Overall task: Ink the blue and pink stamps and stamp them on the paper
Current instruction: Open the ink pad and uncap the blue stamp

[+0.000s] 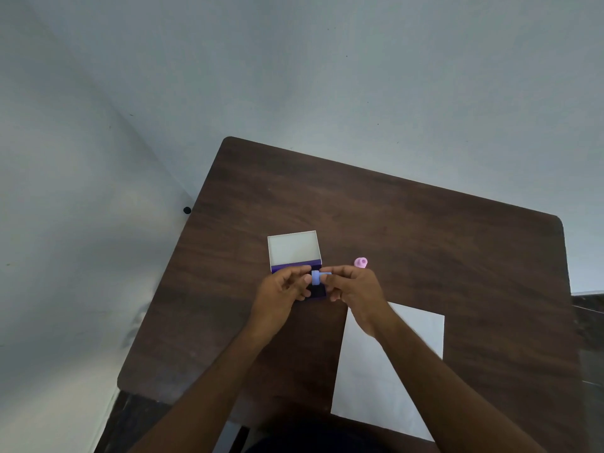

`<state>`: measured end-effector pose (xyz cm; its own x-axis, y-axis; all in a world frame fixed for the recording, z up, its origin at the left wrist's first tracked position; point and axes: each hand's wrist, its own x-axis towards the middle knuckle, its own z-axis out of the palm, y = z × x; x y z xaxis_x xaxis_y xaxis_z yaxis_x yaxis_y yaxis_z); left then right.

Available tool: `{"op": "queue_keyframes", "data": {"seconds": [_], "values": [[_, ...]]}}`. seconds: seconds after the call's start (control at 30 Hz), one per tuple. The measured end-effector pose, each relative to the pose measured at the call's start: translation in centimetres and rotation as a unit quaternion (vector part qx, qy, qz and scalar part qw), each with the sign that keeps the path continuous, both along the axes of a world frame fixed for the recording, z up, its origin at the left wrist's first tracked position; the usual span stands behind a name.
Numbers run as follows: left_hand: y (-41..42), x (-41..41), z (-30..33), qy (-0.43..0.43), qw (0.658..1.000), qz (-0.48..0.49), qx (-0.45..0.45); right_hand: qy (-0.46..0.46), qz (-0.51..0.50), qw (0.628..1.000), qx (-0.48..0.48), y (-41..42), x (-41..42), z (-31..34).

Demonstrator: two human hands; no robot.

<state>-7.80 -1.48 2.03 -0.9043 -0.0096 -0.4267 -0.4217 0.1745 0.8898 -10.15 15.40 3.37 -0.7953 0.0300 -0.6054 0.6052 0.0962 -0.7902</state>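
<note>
A small blue stamp [316, 278] is held between both hands over the dark pad of the open ink pad [317, 291]. My left hand [281, 292] pinches its left side and my right hand [354, 289] pinches its right side with fingertips. The ink pad's lid [293, 249] stands open behind, white inside with a purple edge. The pink stamp [360, 262] stands on the table just beyond my right hand. A white sheet of paper [385, 380] lies at the near right, partly under my right forearm.
The dark wooden table [408, 230] fills the middle of the view, with pale walls behind and to the left. A small black knob [187, 210] sits at the wall by the table's left edge.
</note>
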Motion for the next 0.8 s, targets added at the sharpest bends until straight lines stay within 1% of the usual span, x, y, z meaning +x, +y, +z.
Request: {"op": "queue_keyframes", "data": {"seconds": [0.17,0.4,0.57,0.7,0.8], "values": [[-0.06,0.15,0.18,0.002,1.000,0.012,0.028,0.018,0.013,0.999,-0.037,-0.20,-0.14,-0.21],[-0.27,-0.01,0.46,0.017,1.000,0.019,0.014,0.021,0.032,0.993,-0.110,-0.40,-0.20,-0.03],[-0.46,-0.04,0.39,0.015,1.000,0.014,0.016,0.010,0.024,0.995,-0.100,-0.64,-0.02,-0.47],[-0.53,0.22,0.40,0.005,0.999,0.025,0.046,0.008,0.025,0.996,-0.087,-0.60,-0.07,-0.72],[-0.73,0.49,0.46,-0.009,0.994,0.051,0.101,0.000,0.012,0.994,-0.111,-0.49,-0.06,-0.77]]}}
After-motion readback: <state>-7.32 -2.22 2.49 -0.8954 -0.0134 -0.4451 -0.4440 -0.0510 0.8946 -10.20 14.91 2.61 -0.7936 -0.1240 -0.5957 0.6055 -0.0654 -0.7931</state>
